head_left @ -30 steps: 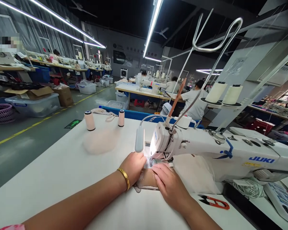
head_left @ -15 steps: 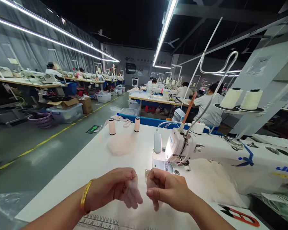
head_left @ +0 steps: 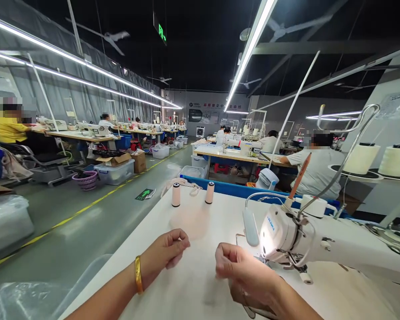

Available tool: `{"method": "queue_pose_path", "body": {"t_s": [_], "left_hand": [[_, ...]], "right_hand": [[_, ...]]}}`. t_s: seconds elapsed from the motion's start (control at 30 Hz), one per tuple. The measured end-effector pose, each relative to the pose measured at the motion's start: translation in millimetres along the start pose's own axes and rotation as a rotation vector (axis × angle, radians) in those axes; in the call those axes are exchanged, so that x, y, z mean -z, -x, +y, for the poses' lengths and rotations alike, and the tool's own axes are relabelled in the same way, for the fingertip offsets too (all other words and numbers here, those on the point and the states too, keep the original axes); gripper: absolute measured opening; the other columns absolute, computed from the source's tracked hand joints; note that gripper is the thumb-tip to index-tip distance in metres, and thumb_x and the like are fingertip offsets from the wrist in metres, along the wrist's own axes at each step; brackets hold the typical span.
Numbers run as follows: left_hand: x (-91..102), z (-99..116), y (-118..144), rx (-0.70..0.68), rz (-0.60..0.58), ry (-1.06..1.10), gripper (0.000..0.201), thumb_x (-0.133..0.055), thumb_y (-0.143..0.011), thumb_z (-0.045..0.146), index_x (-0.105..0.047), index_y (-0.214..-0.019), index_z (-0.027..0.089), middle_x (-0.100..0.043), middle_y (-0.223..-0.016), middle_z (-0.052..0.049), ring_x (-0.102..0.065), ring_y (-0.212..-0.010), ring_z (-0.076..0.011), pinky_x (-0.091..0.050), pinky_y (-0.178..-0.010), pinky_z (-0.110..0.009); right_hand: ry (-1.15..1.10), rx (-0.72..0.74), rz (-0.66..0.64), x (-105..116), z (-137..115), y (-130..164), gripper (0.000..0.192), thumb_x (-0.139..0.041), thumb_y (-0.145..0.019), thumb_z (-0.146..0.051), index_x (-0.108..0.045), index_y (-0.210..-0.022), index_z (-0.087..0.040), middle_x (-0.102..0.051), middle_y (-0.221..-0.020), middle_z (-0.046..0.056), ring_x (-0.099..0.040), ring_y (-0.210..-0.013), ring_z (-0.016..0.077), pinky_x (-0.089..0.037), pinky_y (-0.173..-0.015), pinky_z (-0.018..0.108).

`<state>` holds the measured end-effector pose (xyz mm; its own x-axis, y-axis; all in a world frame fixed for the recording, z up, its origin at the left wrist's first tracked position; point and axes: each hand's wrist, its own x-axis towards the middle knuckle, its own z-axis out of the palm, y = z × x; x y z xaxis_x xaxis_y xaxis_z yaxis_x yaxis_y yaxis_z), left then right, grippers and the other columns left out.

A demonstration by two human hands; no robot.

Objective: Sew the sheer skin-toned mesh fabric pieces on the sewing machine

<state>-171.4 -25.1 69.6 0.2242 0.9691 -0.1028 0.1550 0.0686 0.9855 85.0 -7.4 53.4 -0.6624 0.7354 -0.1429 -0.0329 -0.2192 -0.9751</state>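
Note:
My left hand [head_left: 170,250] hovers over the white table [head_left: 186,289], thumb and fingertips pinched together; anything between them is too thin or hidden to name. To its right, my right hand [head_left: 238,266] is curled shut in front of the sewing machine [head_left: 280,235], its contents likewise unclear. Below the right wrist shows a brownish shape with a thin loop, which I cannot identify. A sheer pale peach piece of fabric [head_left: 189,222] lies flat beyond the hands. Behind it stand two peach thread spools [head_left: 176,195] [head_left: 210,193].
Pale fabric [head_left: 340,289] lies under the machine arm. Cream thread cones [head_left: 362,158] sit on a stand at right. A blue trough [head_left: 230,186] runs along the table's far edge. Clear plastic [head_left: 26,300] is at lower left. Co-workers sit at other machines; one wears yellow [head_left: 8,126].
The camera view has swung left and up, so the table and machine appear lower and farther right. My hands have moved apart, and the left fingers have closed from a looser curl into a pinch.

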Motion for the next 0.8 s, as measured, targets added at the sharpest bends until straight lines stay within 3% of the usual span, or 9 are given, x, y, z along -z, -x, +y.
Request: {"method": "queue_pose_path", "body": {"t_s": [0.1,0.17,0.33,0.43,0.5,0.57,0.7,0.8], "left_hand": [[21.8,-3,-19,-0.021,0.119,-0.132,0.055,-0.062,-0.078,0.074,-0.056,-0.087,0.021,-0.041,-0.050,0.010,-0.028,-0.048,-0.0093,-0.022,-0.050,-0.024],[36.0,-1,-38,-0.048,0.195,-0.189,0.052,-0.060,-0.081,0.072,-0.057,-0.090,0.021,-0.045,-0.052,0.009,-0.031,-0.047,-0.0092,-0.025,-0.050,-0.024],[61.5,0,-96,-0.082,0.380,-0.360,0.038,-0.057,-0.094,0.057,-0.063,-0.094,0.019,-0.054,-0.058,0.006,-0.049,-0.052,-0.0120,-0.040,-0.055,-0.025],[65.9,-8,-122,-0.044,0.459,-0.481,0.031,-0.060,-0.101,0.044,-0.067,-0.109,0.015,-0.070,-0.093,-0.003,-0.067,-0.082,-0.0178,-0.057,-0.076,-0.033],[65.9,-15,-132,-0.011,0.485,-0.550,0.032,-0.064,-0.101,0.039,-0.064,-0.124,0.016,-0.068,-0.121,-0.009,-0.068,-0.103,-0.0225,-0.060,-0.089,-0.042],[65.9,-24,-138,0.017,0.493,-0.613,0.035,-0.065,-0.101,0.037,-0.062,-0.130,0.017,-0.064,-0.131,-0.010,-0.067,-0.111,-0.0248,-0.060,-0.094,-0.046],[70.9,-37,-141,0.023,0.500,-0.735,0.036,-0.065,-0.101,0.038,-0.062,-0.129,0.017,-0.065,-0.129,-0.010,-0.067,-0.109,-0.0237,-0.060,-0.092,-0.045],[77.3,-38,-136,-0.056,0.557,-0.841,0.029,-0.062,-0.101,0.037,-0.066,-0.120,0.016,-0.069,-0.118,-0.010,-0.068,-0.106,-0.0250,-0.058,-0.093,-0.045]], "right_hand": [[-0.060,0.091,0.169,-6,-6,-29,0.046,-0.082,-0.072,-0.055,-0.052,-0.078,-0.021,-0.057,-0.076,-0.002,-0.065,-0.076,0.0151,-0.046,-0.067,0.024],[-0.023,0.130,0.328,-7,-8,-54,0.043,-0.076,-0.075,-0.057,-0.053,-0.083,-0.022,-0.057,-0.075,-0.003,-0.065,-0.068,0.0144,-0.040,-0.057,0.022],[0.129,0.179,0.570,2,-5,-117,0.028,-0.064,-0.086,-0.048,-0.054,-0.094,-0.022,-0.059,-0.075,-0.005,-0.060,-0.053,0.0111,-0.035,-0.050,0.022],[0.242,0.180,0.680,13,-1,-145,0.018,-0.056,-0.092,-0.041,-0.053,-0.092,-0.023,-0.056,-0.071,-0.006,-0.056,-0.048,0.0108,-0.038,-0.051,0.024],[0.322,0.170,0.728,20,0,-157,0.013,-0.051,-0.094,-0.036,-0.053,-0.091,-0.024,-0.055,-0.069,-0.007,-0.054,-0.047,0.0119,-0.041,-0.052,0.026],[0.410,0.154,0.766,25,1,-165,0.010,-0.050,-0.095,-0.034,-0.054,-0.091,-0.025,-0.056,-0.068,-0.006,-0.055,-0.050,0.0144,-0.041,-0.053,0.027],[0.594,0.109,0.829,34,2,-167,0.007,-0.054,-0.093,-0.029,-0.055,-0.087,-0.026,-0.062,-0.073,-0.001,-0.060,-0.064,0.0199,-0.039,-0.058,0.028],[0.694,0.073,0.846,40,2,-164,0.005,-0.055,-0.094,-0.028,-0.055,-0.089,-0.025,-0.065,-0.077,0.001,-0.061,-0.072,0.0228,-0.038,-0.061,0.029]]}}
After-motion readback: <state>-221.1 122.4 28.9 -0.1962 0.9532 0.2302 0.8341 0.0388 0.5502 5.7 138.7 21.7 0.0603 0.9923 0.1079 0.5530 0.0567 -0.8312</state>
